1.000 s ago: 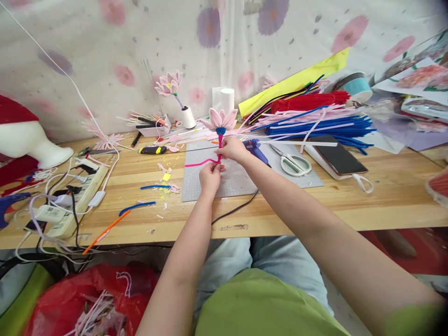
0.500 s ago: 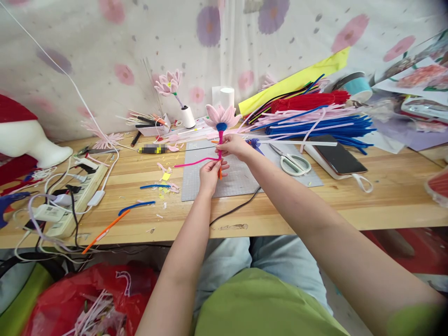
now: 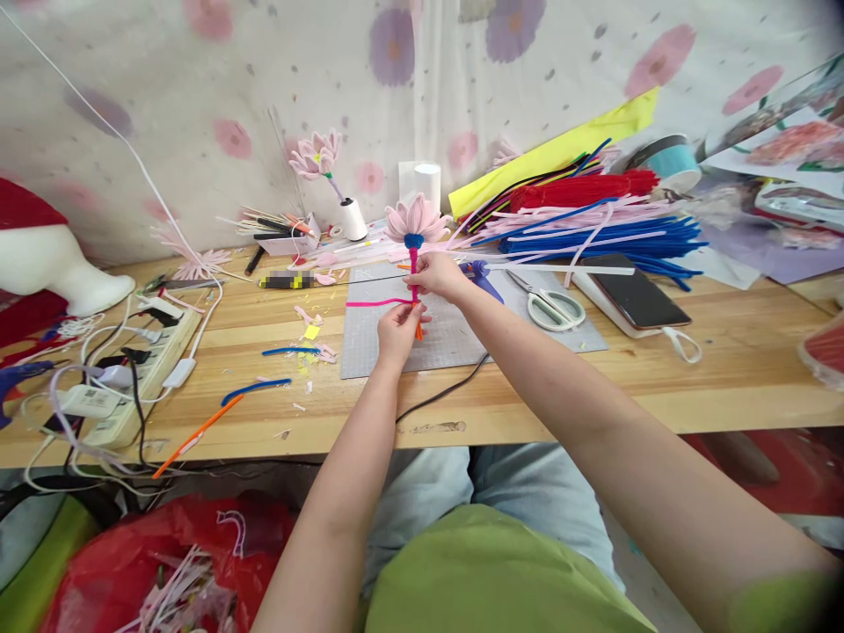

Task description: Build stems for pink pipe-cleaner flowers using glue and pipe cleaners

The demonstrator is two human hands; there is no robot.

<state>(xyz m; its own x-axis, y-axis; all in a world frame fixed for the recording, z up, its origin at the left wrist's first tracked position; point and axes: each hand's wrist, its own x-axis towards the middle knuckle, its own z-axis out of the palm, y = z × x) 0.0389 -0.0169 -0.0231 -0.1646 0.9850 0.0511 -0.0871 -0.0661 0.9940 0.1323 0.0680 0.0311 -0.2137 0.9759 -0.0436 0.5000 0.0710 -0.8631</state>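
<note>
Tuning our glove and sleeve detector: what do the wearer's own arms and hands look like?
Left hand and right hand: bare, no gloves, no ring, watch or bracelet visible. Left forearm and right forearm: uncovered, no markings that I can make out. A plain green fabric sleeve shows, blurred, high on the right arm near the frame's corner; no left sleeve is visible.

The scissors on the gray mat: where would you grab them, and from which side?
Probably by the pale looped handles, from the near right: the scissors lie flat, loops toward the person, blades pointing away to the far left. The right hand seems the closer one, though it is pinching the magenta stem of the pink flower.
</note>
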